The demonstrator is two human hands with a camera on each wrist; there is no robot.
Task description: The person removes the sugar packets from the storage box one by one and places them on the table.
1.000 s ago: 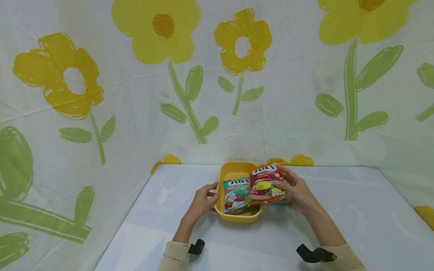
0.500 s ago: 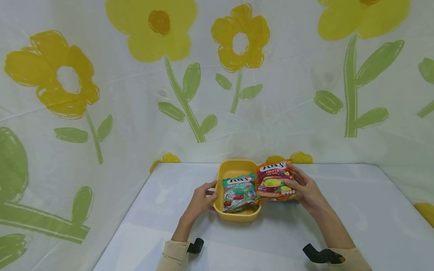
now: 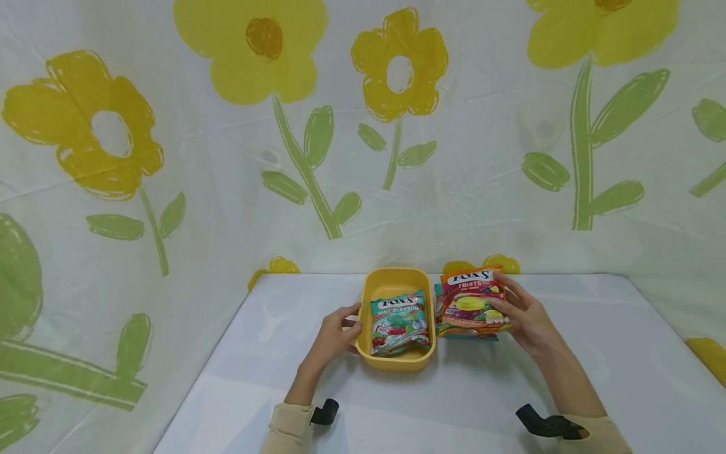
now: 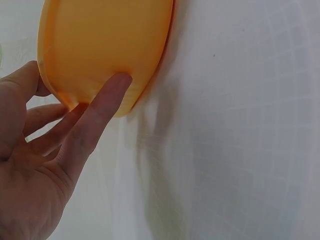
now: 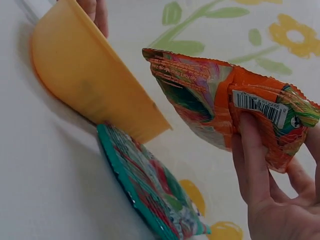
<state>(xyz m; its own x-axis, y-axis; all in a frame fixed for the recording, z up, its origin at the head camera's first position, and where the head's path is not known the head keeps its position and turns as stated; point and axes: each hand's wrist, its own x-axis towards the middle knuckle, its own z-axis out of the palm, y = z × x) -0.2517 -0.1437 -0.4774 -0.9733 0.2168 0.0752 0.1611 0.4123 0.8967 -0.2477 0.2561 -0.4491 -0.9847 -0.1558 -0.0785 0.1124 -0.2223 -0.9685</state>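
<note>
Head view: the left hand (image 3: 336,331) grips the left rim of a yellow container (image 3: 397,364) holding a mint candy packet (image 3: 399,324); the right hand (image 3: 529,320) pinches an orange fruit-candy packet (image 3: 472,304) above a teal packet (image 5: 150,180) just beside the container on the table (image 3: 425,416).

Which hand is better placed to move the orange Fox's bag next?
Probably the right hand: it grips the orange bag beside the yellow container. The left hand is holding the container's opposite side.
</note>
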